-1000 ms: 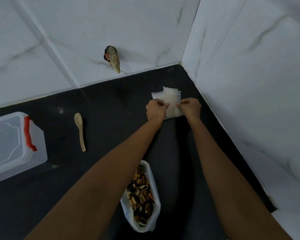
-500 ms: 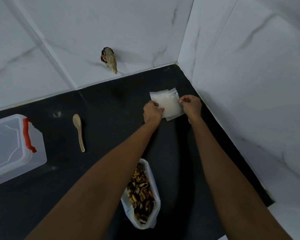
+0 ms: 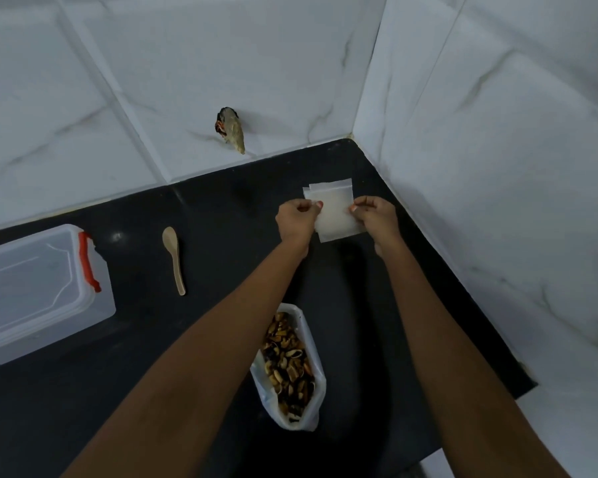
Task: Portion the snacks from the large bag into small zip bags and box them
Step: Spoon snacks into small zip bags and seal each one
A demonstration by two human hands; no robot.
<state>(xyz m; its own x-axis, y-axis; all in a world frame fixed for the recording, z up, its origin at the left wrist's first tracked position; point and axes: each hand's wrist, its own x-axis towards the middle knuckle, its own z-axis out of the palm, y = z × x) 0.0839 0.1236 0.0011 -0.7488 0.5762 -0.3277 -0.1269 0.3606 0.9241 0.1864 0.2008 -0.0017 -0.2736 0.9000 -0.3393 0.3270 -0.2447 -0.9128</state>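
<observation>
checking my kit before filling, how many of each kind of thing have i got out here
box: 1
spoon: 1
snack bag: 1
zip bags: at least 2, one stack pinched by the left hand and right hand
total: at least 5

Far back on the dark surface (image 3: 221, 215), a thin stack of small zip bags (image 3: 334, 212): translucent white, flat, slightly fanned so that two top corners show, pinched at the left and right edges. Nearer, the large bag (image 3: 320, 391): whitish plastic, lying lengthwise, open at its far end, filled with snacks (image 3: 287, 360) in tan, brown and black. Well apart at the left, the box (image 3: 42, 288): clear plastic, lid on, red clasp at its right end, partly cut off by the frame.
</observation>
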